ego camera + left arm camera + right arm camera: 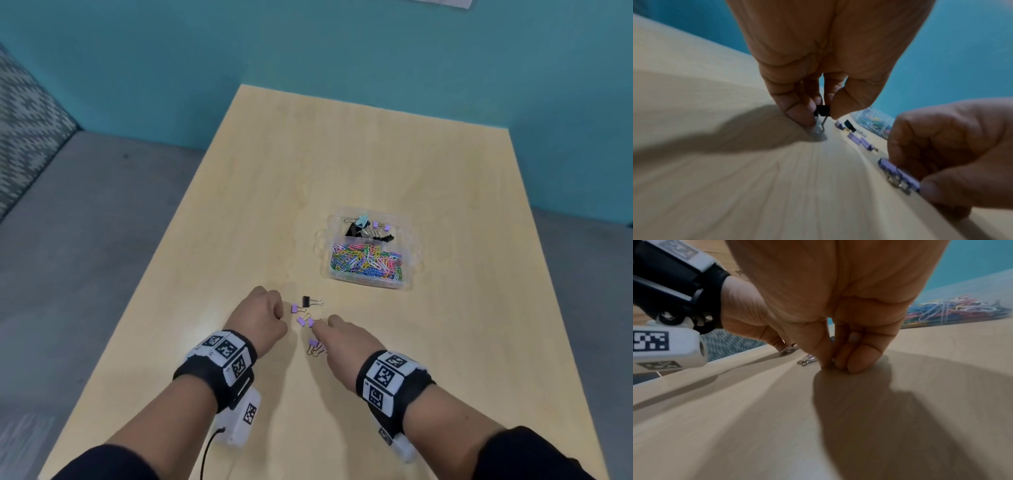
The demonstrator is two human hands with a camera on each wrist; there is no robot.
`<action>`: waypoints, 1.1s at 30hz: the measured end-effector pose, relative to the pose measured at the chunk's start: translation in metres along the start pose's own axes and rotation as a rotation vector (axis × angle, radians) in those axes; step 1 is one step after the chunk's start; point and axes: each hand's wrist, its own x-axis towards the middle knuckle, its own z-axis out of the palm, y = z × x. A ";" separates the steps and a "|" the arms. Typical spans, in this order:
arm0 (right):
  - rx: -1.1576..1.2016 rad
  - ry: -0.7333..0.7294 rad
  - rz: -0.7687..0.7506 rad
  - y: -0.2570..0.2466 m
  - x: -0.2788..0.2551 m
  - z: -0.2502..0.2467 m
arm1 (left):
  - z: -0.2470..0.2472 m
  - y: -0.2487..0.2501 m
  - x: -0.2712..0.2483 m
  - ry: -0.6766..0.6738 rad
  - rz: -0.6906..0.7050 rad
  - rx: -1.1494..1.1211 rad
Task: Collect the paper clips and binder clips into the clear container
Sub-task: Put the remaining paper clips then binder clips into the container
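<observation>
A: We see a clear container (370, 251) on the tabletop (342, 164), well beyond both hands. Its near section holds a heap of coloured paper clips (366, 262); the far section holds black, teal and purple binder clips (368, 228).

B: Nearer us, several loose purple binder clips (301, 321) and one black binder clip (310, 301) lie between the hands.

A: Our left hand (260, 317) looks like a closed fist from the head camera. Only the left wrist camera shows its fingers (799, 113) pinching a small black clip (823, 110).

B: Our right hand (346, 337) has its fingers (861, 356) bunched together, tips on the tabletop. Whether they pinch a purple clip we cannot tell; the hand hides it and both wrist cameras blur.
</observation>
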 end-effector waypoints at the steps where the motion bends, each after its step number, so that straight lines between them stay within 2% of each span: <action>1: -0.012 0.002 -0.011 0.001 0.000 0.000 | -0.001 -0.002 -0.002 0.004 -0.021 -0.050; 5: 0.000 0.028 -0.026 0.002 0.002 0.003 | 0.002 -0.009 -0.008 0.022 -0.143 -0.360; 8: 0.182 0.057 0.066 0.006 0.003 0.005 | 0.005 -0.010 -0.012 0.039 -0.203 -0.574; 10: 0.457 0.089 0.188 0.010 0.003 0.008 | 0.007 -0.007 -0.016 0.056 -0.266 -0.773; 13: 1.114 0.123 0.348 0.011 0.003 0.004 | 0.011 0.003 -0.025 0.059 -0.353 -1.025; 14: 1.247 0.114 0.389 0.013 0.005 0.002 | 0.013 0.006 -0.027 0.055 -0.363 -1.057; 16: 1.347 0.082 0.413 0.015 0.009 -0.005 | 0.020 0.013 -0.031 0.043 -0.369 -1.034; 19: 1.412 0.030 0.356 0.013 0.017 -0.018 | 0.035 0.019 -0.034 0.045 -0.319 -0.811; 21: 1.319 0.051 0.328 0.010 0.028 -0.024 | 0.043 0.023 -0.036 0.063 -0.229 -0.606; 22: 1.188 0.092 0.296 0.010 0.034 -0.027 | 0.045 0.025 -0.039 0.061 -0.196 -0.503; 24: 0.787 0.174 0.205 0.009 0.047 -0.033 | 0.050 0.029 -0.042 0.052 -0.158 -0.270; 27: 0.276 0.117 0.079 0.003 0.056 -0.043 | 0.057 0.035 -0.042 0.054 -0.078 -0.010; 30: 0.090 0.087 0.019 -0.001 0.062 -0.048 | 0.061 0.034 -0.038 0.033 -0.020 0.048; 33: 0.030 0.076 0.007 -0.005 0.067 -0.046 | 0.059 0.034 -0.037 0.031 -0.021 0.053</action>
